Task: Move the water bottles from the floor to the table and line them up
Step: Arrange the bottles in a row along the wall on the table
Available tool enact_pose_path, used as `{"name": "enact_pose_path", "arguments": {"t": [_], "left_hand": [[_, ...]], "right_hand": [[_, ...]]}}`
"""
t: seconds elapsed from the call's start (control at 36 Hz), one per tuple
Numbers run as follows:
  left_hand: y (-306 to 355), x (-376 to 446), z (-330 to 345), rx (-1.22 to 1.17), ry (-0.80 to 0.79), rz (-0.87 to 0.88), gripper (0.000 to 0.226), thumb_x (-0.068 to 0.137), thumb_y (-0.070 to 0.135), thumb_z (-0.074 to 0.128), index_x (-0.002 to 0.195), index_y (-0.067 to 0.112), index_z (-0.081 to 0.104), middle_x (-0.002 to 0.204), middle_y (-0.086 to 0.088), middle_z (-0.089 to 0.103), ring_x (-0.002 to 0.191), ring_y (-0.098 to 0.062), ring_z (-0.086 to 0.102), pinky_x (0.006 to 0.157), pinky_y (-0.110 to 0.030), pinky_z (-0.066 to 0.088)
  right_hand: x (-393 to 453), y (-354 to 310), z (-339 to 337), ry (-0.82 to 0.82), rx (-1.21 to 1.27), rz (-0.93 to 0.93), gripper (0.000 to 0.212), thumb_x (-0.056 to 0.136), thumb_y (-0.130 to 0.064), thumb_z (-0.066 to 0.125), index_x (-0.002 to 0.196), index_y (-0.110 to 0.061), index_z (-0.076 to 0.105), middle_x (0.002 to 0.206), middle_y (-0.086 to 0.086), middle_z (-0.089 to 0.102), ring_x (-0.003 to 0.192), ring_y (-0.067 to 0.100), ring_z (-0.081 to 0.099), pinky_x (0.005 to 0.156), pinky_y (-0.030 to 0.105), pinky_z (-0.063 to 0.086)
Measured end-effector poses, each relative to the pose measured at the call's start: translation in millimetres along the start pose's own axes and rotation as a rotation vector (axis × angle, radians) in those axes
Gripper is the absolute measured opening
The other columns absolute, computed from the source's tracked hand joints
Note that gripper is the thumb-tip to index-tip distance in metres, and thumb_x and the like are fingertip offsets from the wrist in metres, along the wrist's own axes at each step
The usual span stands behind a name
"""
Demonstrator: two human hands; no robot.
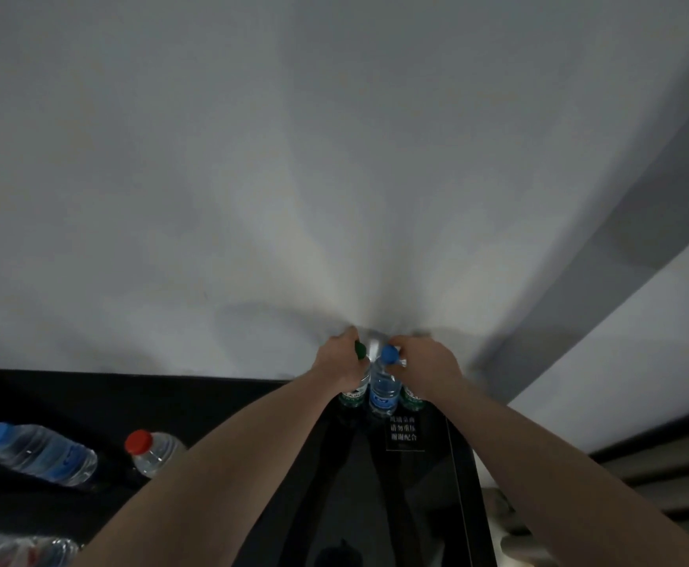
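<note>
Three water bottles stand close together at the far edge of the black table (195, 407), against the white wall. My left hand (336, 362) grips the neck of the left one, a green-capped bottle (360, 350) with a green label. The blue-capped bottle (384, 388) in the middle stands between my hands. My right hand (426, 362) is closed over the top of the right bottle (413, 398), which has a green label; its cap is hidden.
Another blue-capped bottle (38, 454) and a red-capped bottle (152, 452) are on the dark surface at the left. A wrapped pack of bottles (19, 550) shows at the bottom left corner. A printed sign (404, 433) lies on the table.
</note>
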State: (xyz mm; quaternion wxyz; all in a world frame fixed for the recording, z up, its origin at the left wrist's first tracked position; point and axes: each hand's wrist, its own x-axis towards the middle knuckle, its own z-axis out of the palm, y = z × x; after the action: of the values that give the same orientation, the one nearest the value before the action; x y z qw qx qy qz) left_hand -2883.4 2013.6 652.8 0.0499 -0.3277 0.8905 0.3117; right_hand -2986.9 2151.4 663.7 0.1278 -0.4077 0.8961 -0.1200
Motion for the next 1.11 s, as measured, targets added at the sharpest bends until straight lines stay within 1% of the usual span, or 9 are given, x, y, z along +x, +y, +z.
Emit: {"name": "enact_pose_path", "arguments": {"t": [0.08,0.19,0.42,0.56,0.72,0.78,0.92,1.03,1.11], "left_hand": [[-3,3,-1,-0.052,-0.006,-0.018,0.025,0.094,0.027,0.065,0.108,0.02,0.046,0.104,-0.005,0.055,0.088,-0.023,0.055,0.069,-0.03,0.043],[-4,6,-1,-0.061,-0.021,-0.023,0.035,0.092,0.029,0.067,0.12,0.017,0.05,0.119,-0.01,0.051,0.104,-0.03,0.059,0.08,-0.032,0.048],[-6,9,7,-0.112,-0.017,-0.047,0.037,0.095,0.028,0.064,0.126,0.018,0.046,0.106,-0.007,0.059,0.091,-0.025,0.059,0.071,-0.032,0.047],[-5,8,10,-0.126,0.017,-0.058,0.046,0.095,0.03,0.063,0.136,0.019,0.047,0.115,-0.011,0.064,0.096,-0.026,0.062,0.074,-0.031,0.047],[0,0,21,-0.164,0.081,-0.079,0.017,0.099,0.034,0.051,0.107,0.022,0.061,0.073,0.011,0.055,0.072,-0.016,0.059,0.062,-0.026,0.042],[3,0,23,-0.198,0.091,-0.1,0.021,0.099,0.033,0.052,0.113,0.021,0.061,0.077,0.008,0.057,0.072,-0.015,0.057,0.063,-0.025,0.042],[9,1,24,-0.24,0.067,-0.149,0.025,0.1,0.031,0.052,0.118,0.017,0.062,0.095,-0.001,0.065,0.083,-0.02,0.06,0.07,-0.029,0.046],[13,2,26,-0.262,0.038,-0.179,0.032,0.101,0.033,0.05,0.124,0.013,0.06,0.1,-0.004,0.064,0.086,-0.022,0.06,0.071,-0.03,0.045],[14,1,24,-0.297,0.015,-0.199,0.043,0.101,0.037,0.051,0.139,0.017,0.049,0.12,-0.009,0.065,0.102,-0.026,0.063,0.077,-0.031,0.046]], "right_hand": [[5,-1,4,0.012,-0.053,-0.018,0.026,0.089,-0.037,0.068,0.114,-0.03,0.064,0.106,0.0,0.069,0.095,0.024,0.066,0.076,0.034,0.052],[9,1,7,0.05,-0.065,-0.018,0.03,0.09,-0.033,0.067,0.12,-0.032,0.063,0.112,-0.001,0.067,0.096,0.024,0.066,0.079,0.035,0.053],[3,6,12,0.091,0.014,0.008,0.039,0.09,-0.034,0.068,0.129,-0.031,0.062,0.121,0.0,0.066,0.104,0.026,0.065,0.085,0.037,0.054],[-3,12,8,0.156,0.127,-0.004,0.039,0.086,-0.033,0.076,0.123,-0.024,0.068,0.124,-0.004,0.064,0.106,0.022,0.062,0.083,0.033,0.051],[-17,34,9,0.277,0.089,-0.018,0.034,0.083,-0.026,0.077,0.117,-0.021,0.071,0.124,-0.002,0.064,0.113,0.026,0.053,0.093,0.04,0.044],[-21,41,13,0.24,0.156,0.03,0.038,0.088,-0.021,0.07,0.125,-0.022,0.066,0.131,-0.001,0.059,0.117,0.026,0.054,0.1,0.039,0.044],[-25,48,15,0.172,0.353,0.124,0.045,0.097,-0.011,0.058,0.14,-0.023,0.053,0.135,0.006,0.058,0.114,0.026,0.059,0.092,0.029,0.044],[-22,48,11,0.182,0.393,0.154,0.041,0.097,-0.007,0.055,0.134,-0.023,0.059,0.124,0.007,0.066,0.102,0.026,0.063,0.086,0.031,0.049],[-22,48,8,0.198,0.411,0.163,0.038,0.095,-0.005,0.058,0.128,-0.023,0.063,0.118,0.005,0.07,0.097,0.024,0.064,0.084,0.033,0.052]]}}
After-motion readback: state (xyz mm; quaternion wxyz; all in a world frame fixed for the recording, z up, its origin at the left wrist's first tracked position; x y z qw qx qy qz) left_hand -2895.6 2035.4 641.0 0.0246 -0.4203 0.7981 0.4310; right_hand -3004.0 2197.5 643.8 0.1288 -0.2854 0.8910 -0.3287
